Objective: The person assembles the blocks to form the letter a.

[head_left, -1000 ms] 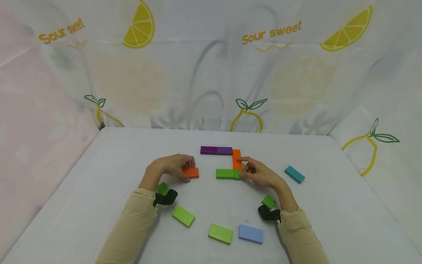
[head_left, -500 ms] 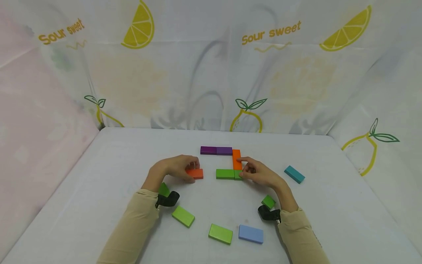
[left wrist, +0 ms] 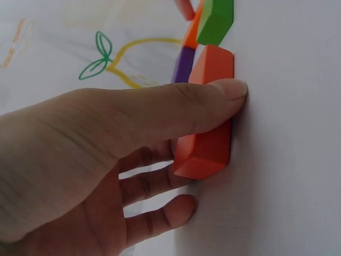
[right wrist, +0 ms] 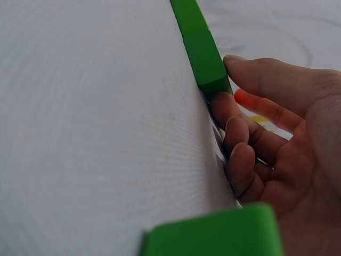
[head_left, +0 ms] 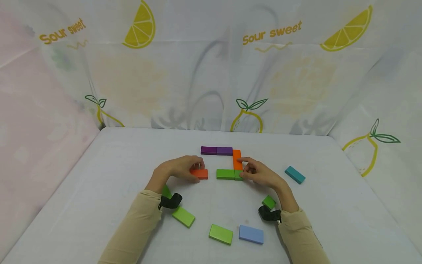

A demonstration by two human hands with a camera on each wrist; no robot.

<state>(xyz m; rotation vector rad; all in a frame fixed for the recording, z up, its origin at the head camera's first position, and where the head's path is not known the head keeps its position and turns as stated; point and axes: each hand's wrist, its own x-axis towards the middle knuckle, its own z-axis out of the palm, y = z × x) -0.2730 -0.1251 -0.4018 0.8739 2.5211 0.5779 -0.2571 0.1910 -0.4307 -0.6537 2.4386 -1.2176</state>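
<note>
My left hand (head_left: 180,167) holds a red-orange block (head_left: 202,174) on the table, thumb on its near side and fingers behind it. In the left wrist view the thumb lies across the red-orange block (left wrist: 212,144). A short gap separates it from a longer green block (head_left: 225,174), whose far end meets a small green block (head_left: 238,175). My right hand (head_left: 260,173) steadies that small block with thumb and a curled finger, while its index fingertip touches an upright-lying orange block (head_left: 236,155). Two purple blocks (head_left: 217,151) run left from the orange one's far end.
A teal block (head_left: 295,175) lies at the right. Small green pieces lie near both wrists, one by the right wrist (head_left: 269,201). Toward the front are a light green block (head_left: 184,216), another light green block (head_left: 221,234) and a light blue block (head_left: 251,234).
My left hand has slid the red-orange block rightward along the table, narrowing its gap to the green row. My right hand has stayed in place on the row.
</note>
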